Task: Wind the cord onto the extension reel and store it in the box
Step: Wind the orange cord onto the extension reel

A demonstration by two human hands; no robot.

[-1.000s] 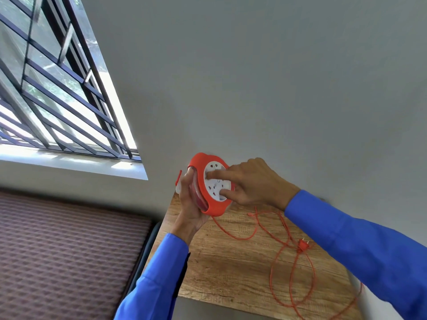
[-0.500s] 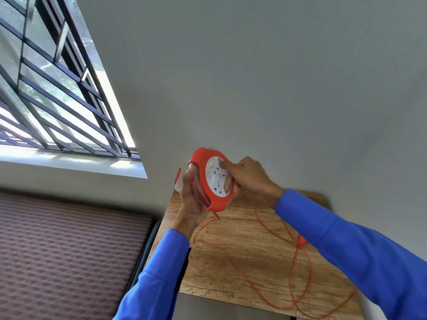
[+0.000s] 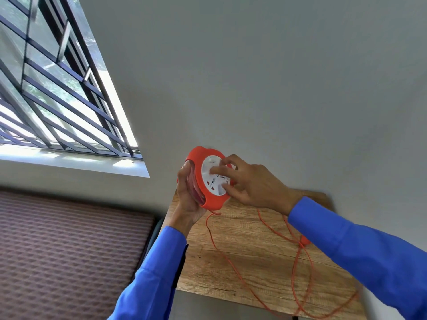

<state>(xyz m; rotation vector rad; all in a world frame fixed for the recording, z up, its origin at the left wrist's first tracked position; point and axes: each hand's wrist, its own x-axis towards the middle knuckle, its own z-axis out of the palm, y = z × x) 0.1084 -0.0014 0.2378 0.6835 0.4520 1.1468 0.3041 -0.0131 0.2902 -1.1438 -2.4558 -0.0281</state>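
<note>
Orange plastic forms the round extension reel [image 3: 209, 179], which has a white socket face and is held upright in the air above the far left corner of the light wooden worktop [image 3: 261, 269]. The left hand [image 3: 188, 199] grips the reel from behind, fingers curled round its rim. The right hand [image 3: 249, 181] presses its curled fingertips [image 3: 225, 188] on the white face, it seems in order to turn it. I judge the winding step is in hand and far from finished: much of the thin orange cord [image 3: 233, 266] hangs from the reel and lies in loose loops over the worktop, with the orange plug [image 3: 304, 240] among them at the right. The next move calls for more turns of the face while the cord feeds in without tangling. No box is visible. Behind is a plain grey wall, at the left a barred window [image 3: 57, 93] and below it a brown patterned surface.
</note>
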